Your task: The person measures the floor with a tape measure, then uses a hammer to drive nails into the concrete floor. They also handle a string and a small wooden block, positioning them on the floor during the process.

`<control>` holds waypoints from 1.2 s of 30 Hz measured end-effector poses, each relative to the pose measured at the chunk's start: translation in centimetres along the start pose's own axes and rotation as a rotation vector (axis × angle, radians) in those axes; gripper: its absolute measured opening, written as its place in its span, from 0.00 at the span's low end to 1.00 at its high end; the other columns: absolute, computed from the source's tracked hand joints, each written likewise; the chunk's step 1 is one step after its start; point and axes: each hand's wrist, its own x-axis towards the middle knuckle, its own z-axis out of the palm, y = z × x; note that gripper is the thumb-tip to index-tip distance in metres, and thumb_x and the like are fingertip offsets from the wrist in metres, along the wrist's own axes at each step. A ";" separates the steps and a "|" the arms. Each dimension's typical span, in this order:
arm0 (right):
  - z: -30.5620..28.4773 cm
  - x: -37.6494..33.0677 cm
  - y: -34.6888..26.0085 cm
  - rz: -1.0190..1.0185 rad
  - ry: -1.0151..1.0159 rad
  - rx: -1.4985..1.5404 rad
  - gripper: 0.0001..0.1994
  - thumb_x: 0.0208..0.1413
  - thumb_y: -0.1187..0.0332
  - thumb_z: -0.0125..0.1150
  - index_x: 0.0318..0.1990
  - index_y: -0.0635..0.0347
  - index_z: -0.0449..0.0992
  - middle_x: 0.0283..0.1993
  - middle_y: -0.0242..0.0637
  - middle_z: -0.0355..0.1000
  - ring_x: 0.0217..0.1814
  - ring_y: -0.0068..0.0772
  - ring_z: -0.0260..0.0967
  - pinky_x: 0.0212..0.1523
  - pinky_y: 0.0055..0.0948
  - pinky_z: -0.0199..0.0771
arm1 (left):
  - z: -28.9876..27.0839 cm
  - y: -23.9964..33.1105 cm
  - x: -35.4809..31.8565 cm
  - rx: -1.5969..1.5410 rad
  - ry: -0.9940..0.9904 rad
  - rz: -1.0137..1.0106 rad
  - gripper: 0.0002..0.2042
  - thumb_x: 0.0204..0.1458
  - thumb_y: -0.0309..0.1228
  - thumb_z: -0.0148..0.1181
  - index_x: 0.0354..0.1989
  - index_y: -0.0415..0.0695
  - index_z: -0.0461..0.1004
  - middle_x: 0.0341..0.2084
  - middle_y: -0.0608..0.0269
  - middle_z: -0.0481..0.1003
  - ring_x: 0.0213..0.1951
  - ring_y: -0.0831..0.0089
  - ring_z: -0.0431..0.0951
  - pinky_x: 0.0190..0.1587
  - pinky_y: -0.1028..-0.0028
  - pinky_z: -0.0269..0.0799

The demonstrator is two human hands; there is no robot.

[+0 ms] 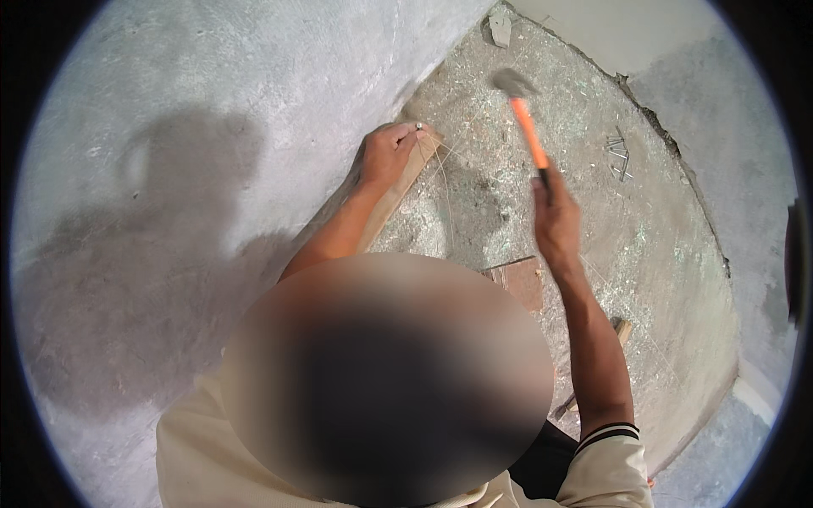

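My left hand pinches a small nail against the top end of a narrow wooden plank that lies along the foot of the grey plastered wall. My right hand grips the orange handle of a hammer. The hammer's metal head is raised above the floor, up and to the right of the nail. Thin strings run down from the nail area across the floor.
The dusty concrete floor holds several loose nails on the right. A flat brown wooden piece lies by my right forearm, with another wood scrap behind it. A lump of rubble sits in the corner.
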 end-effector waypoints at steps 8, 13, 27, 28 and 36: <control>-7.0 3.5 10.6 0.121 0.173 -0.634 0.24 0.63 0.62 0.64 0.67 0.40 0.71 0.46 0.43 0.78 0.47 0.48 0.79 0.45 0.46 0.79 | -0.5 -0.8 -0.1 -0.071 -0.013 -0.121 0.09 0.60 0.28 0.65 0.46 0.39 0.84 0.46 0.57 0.83 0.48 0.71 0.81 0.54 0.74 0.73; -7.7 4.4 13.9 -0.188 0.215 -0.769 0.21 0.62 0.60 0.66 0.62 0.44 0.76 0.44 0.43 0.78 0.49 0.46 0.78 0.49 0.44 0.76 | 0.5 -0.5 -0.5 -0.101 0.054 -0.093 0.09 0.59 0.28 0.66 0.44 0.37 0.84 0.45 0.55 0.83 0.47 0.70 0.81 0.52 0.73 0.74; -1.8 1.2 4.9 -0.199 -0.320 -0.056 0.08 0.60 0.70 0.65 0.41 0.66 0.82 0.37 0.47 0.78 0.37 0.48 0.76 0.41 0.40 0.74 | 1.0 -1.1 -0.4 -0.056 0.109 -0.026 0.08 0.56 0.27 0.69 0.40 0.36 0.84 0.37 0.55 0.84 0.39 0.69 0.83 0.45 0.73 0.76; -1.6 1.2 5.0 -0.202 -0.310 -0.059 0.08 0.60 0.70 0.65 0.40 0.67 0.82 0.37 0.47 0.77 0.37 0.48 0.76 0.41 0.40 0.74 | 1.0 -1.0 -0.4 -0.059 0.114 -0.018 0.08 0.56 0.27 0.69 0.40 0.36 0.84 0.37 0.55 0.84 0.39 0.68 0.83 0.44 0.73 0.76; -1.0 1.0 4.6 -0.173 -0.270 -0.036 0.08 0.60 0.69 0.65 0.40 0.67 0.81 0.38 0.49 0.78 0.38 0.50 0.77 0.41 0.40 0.74 | 1.1 -1.4 -0.4 -0.013 0.156 0.046 0.07 0.55 0.27 0.70 0.38 0.36 0.84 0.37 0.54 0.84 0.39 0.66 0.84 0.43 0.70 0.77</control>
